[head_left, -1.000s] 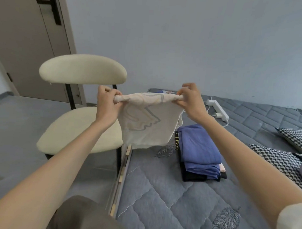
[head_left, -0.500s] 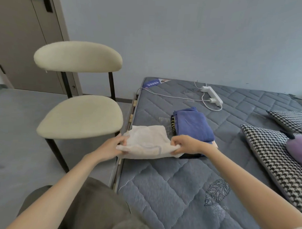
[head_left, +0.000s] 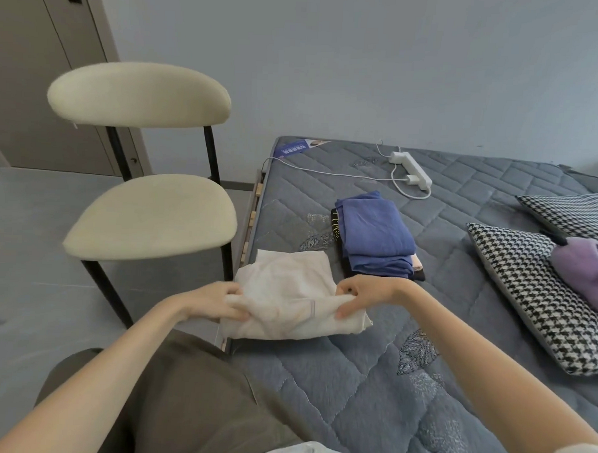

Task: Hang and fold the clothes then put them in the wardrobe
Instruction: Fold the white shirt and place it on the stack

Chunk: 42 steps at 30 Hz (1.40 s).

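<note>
A cream-white garment (head_left: 288,293) lies folded on the near left edge of the grey quilted mattress (head_left: 370,381). My left hand (head_left: 217,303) grips its left end and my right hand (head_left: 363,294) pinches its right end, both holding a fold across the cloth's near part. Just beyond it sits a stack of folded clothes (head_left: 375,234) with a blue piece on top and black and pink ones under it.
A cream chair (head_left: 148,217) with black legs stands left of the bed. A white power strip (head_left: 411,169) and its cable lie at the mattress's far end. Houndstooth pillows (head_left: 532,299) and a purple garment (head_left: 584,273) occupy the right. A door (head_left: 41,81) is at the far left.
The white garment, held up in the air a second ago, has come down onto the mattress. Both hands have since drawn its near part back toward me over the cloth.
</note>
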Each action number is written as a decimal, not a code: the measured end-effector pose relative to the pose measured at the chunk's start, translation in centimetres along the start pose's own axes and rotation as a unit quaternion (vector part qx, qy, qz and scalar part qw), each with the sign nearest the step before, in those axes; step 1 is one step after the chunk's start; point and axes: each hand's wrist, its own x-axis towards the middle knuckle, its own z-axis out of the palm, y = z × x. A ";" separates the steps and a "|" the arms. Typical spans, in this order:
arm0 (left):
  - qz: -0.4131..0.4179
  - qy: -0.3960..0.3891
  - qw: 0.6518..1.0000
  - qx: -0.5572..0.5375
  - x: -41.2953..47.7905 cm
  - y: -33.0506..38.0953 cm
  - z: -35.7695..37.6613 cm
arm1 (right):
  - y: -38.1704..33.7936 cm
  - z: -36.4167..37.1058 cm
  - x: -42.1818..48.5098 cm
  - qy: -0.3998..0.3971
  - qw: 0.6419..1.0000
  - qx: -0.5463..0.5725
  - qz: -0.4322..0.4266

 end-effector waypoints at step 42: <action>0.042 0.322 0.924 0.201 15.3 2.1 4.2 | -1.8 2.7 16.6 0.363 0.928 -0.080 -0.037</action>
